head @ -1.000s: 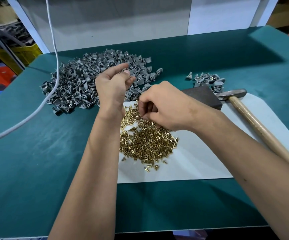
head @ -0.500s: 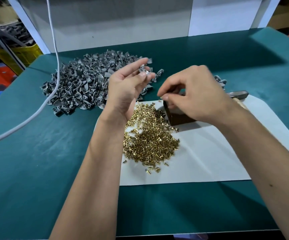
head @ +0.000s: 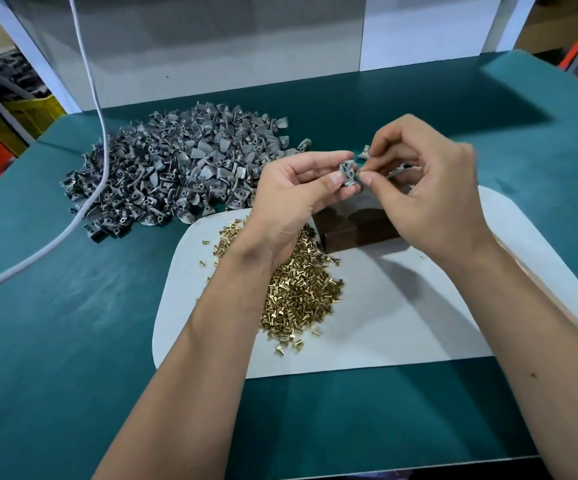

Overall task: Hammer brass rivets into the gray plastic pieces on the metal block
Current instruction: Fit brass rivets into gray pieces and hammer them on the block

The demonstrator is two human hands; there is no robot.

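The left hand [head: 294, 188] held a gray piece [head: 349, 172] pinched between thumb and fingers, raised above the far edge of the block [head: 356, 225]. The right hand [head: 429, 195] met it from the right, thumb and forefinger pinched together at the piece's right edge on a small object, apparently a rivet [head: 359, 173], too small to tell with certainty; its other fingers were curled. The dark metal block stood on a white mat [head: 419, 306], beneath and between the two hands. A heap of brass rivets [head: 301, 289] lay on the mat just left of the block, partly under the left wrist. A large pile of gray pieces [head: 176, 178] lay on the green table [head: 72, 341] to the left of the mat, a white cable [head: 97, 98] crossing over it. A few more gray parts [head: 365, 154] showed behind the right hand's fingers.
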